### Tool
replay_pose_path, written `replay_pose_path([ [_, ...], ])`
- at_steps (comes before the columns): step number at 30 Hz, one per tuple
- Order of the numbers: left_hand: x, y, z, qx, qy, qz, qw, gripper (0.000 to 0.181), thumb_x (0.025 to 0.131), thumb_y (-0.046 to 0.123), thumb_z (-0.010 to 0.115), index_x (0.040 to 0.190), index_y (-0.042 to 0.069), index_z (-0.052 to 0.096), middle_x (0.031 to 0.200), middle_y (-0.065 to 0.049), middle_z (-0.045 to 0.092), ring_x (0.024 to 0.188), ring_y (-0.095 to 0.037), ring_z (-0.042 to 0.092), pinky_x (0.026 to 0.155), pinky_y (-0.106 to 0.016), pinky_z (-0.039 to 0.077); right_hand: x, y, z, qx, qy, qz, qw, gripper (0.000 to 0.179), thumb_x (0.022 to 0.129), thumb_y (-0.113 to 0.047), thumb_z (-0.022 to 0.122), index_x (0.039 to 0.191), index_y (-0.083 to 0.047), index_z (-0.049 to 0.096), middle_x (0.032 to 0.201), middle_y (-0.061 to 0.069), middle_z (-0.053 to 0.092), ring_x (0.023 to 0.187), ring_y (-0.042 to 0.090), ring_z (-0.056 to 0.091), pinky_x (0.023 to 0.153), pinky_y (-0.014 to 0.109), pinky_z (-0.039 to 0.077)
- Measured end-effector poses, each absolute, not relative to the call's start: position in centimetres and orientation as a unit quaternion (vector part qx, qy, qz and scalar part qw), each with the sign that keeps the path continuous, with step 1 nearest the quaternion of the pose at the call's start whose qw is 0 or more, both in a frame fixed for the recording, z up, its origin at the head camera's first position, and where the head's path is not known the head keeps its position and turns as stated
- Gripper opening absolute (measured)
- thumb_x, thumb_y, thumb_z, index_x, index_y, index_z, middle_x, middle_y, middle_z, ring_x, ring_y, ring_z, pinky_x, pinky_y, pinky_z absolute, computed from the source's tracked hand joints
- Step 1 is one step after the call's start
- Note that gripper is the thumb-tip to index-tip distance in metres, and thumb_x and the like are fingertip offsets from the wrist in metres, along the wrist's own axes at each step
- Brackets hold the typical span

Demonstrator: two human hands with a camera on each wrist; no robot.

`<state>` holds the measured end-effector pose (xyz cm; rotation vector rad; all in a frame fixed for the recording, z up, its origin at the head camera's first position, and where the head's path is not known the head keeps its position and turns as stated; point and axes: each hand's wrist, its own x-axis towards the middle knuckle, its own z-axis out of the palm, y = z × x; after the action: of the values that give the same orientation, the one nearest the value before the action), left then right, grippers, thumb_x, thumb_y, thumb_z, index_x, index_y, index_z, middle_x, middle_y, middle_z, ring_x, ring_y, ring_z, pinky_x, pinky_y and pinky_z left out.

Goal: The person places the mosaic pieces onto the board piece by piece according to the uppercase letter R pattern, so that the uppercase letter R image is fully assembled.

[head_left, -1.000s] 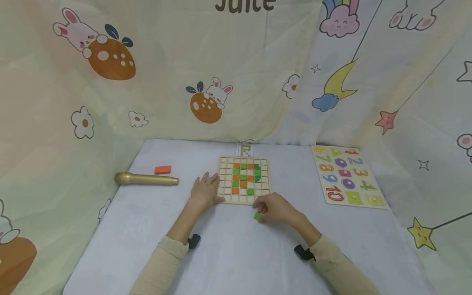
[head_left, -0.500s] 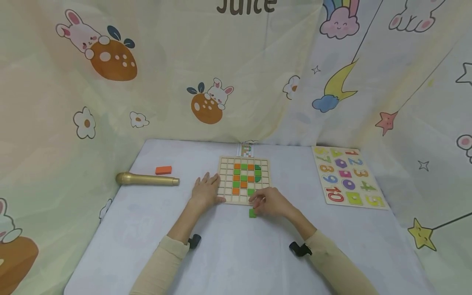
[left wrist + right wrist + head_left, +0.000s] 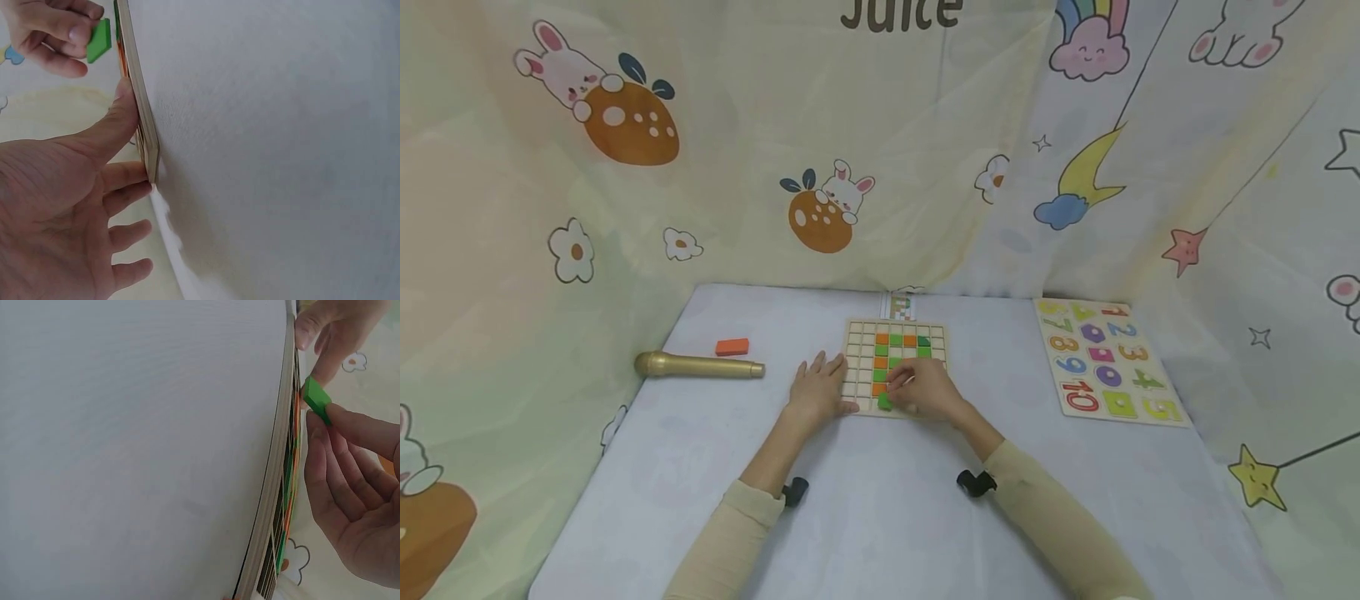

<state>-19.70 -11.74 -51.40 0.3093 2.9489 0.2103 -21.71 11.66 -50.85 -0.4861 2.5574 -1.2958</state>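
Note:
My left hand [image 3: 815, 389] rests at the left edge of a wooden grid board [image 3: 855, 340], its fingers straight. In the left wrist view its thumb [image 3: 122, 103] lies on the board's face near the corner. My right hand [image 3: 931, 388] is over the lower part of the board. Between thumb and fingers it pinches a green square tile [image 3: 317, 400], tilted and apart from the grid in the right wrist view. Orange and green tiles [image 3: 881, 351] fill some cells. My right hand hides several others.
Behind the board is a small pattern card [image 3: 901, 306]. A gold microphone-shaped object [image 3: 700, 365] and an orange block [image 3: 732, 347] lie at the left. A number and shape puzzle board [image 3: 1108, 358] lies at the right. Printed cloth [image 3: 737, 125] hangs behind the white table.
My right hand has carried the green tile from in front of the board, leftward and away from me, to over its lower cells. The left hand has stayed in place.

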Motion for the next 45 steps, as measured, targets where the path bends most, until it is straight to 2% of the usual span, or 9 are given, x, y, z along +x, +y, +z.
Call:
replay_pose_path([
  [4,-19.6,-11.7,-51.3,0.106,0.988,0.069,0.088,0.099,0.086,0.058,0.077,0.161,0.006,0.038,0.17,-0.01,0.031,0.158,-0.04,0.019,0.126,-0.062,0.017,-22.2,10.8,-51.0,-0.183,0.876,-0.433,0.107,0.018,0.084,-0.008,0.087,0.101,-0.008,0.079,0.085,-0.001,0.075,0.079,0.014,0.069,0.077,0.033,0.057],
  [11,-19.6,-11.8,-51.3,0.111,0.988,0.069,0.086,0.1,0.085,0.058,0.077,0.161,0.006,0.039,0.169,-0.011,0.032,0.158,-0.041,0.02,0.125,-0.064,0.018,-22.4,10.1,-51.5,-0.188,0.882,-0.417,0.117,0.02,0.083,-0.004,0.087,0.1,-0.008,0.079,0.082,-0.003,0.073,0.075,0.014,0.068,0.067,0.031,0.058],
  [19,-19.4,-11.8,-51.3,0.114,0.988,0.069,0.083,0.098,0.087,0.058,0.076,0.161,0.006,0.039,0.169,-0.01,0.033,0.158,-0.04,0.021,0.125,-0.063,0.019,-22.2,9.7,-51.7,-0.201,0.899,-0.376,0.1,0.019,0.081,-0.002,0.087,0.097,-0.01,0.08,0.076,-0.006,0.072,0.069,0.012,0.068,0.063,0.029,0.057],
  [33,-19.4,-11.8,-51.1,0.115,0.987,0.068,0.084,0.098,0.087,0.059,0.076,0.161,0.006,0.039,0.169,-0.01,0.033,0.158,-0.041,0.02,0.126,-0.063,0.019,-21.8,10.0,-51.3,-0.184,0.9,-0.381,0.106,0.022,0.082,0.0,0.085,0.102,-0.008,0.079,0.083,-0.005,0.075,0.075,0.01,0.07,0.068,0.029,0.06],
  [38,-19.6,-11.8,-51.3,0.111,0.988,0.068,0.082,0.099,0.087,0.059,0.076,0.161,0.006,0.038,0.169,-0.01,0.032,0.158,-0.04,0.02,0.126,-0.062,0.018,-21.5,11.2,-50.6,-0.174,0.897,-0.396,0.094,0.023,0.084,0.0,0.082,0.105,-0.007,0.079,0.087,-0.003,0.075,0.08,0.011,0.07,0.074,0.033,0.06],
  [45,-19.4,-11.7,-51.3,0.111,0.988,0.075,0.078,0.098,0.086,0.056,0.078,0.16,0.004,0.039,0.169,-0.011,0.033,0.157,-0.041,0.021,0.125,-0.063,0.019,-21.6,13.9,-49.5,-0.154,0.901,-0.398,0.077,0.027,0.084,-0.006,0.086,0.11,-0.005,0.079,0.088,-0.001,0.077,0.081,0.012,0.071,0.08,0.037,0.061],
])
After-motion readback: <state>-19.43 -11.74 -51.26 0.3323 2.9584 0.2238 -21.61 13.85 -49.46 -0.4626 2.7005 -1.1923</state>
